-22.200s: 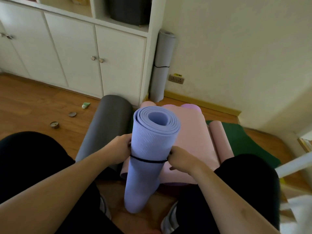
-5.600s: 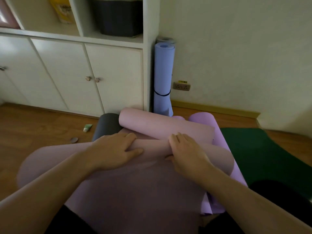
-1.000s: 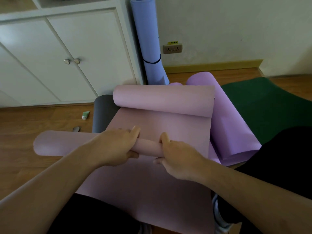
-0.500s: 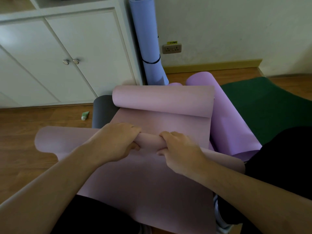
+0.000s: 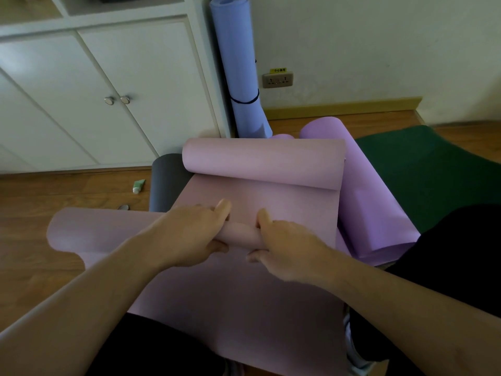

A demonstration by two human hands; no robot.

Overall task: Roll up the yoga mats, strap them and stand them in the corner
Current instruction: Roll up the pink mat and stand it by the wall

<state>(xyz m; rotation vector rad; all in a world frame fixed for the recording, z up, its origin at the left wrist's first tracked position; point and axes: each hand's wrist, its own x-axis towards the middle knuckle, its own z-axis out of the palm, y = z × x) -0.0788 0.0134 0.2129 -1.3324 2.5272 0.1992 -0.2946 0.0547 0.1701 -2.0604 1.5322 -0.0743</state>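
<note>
We see both hands gripping a tight roll at the near part of the pink yoga mat, which lies spread across the person's lap and over the wooden floor. The left hand curls its fingers round the roll from the left, thumb raised on top, and the right hand wraps it just beside, thumb up as well; a short stretch of the roll shows between them. The mat's far end curls up into a loose roll of its own in front of the hands. Touching its right side lies a lilac mat, partly rolled, and beyond that a dark green mat lies flat on the floor. A grey rolled mat lies left of the pink one. In the corner beside the white cabinet a blue rolled mat stands upright, bound by a black strap. A small green tube lies on the floor near the grey roll.
</note>
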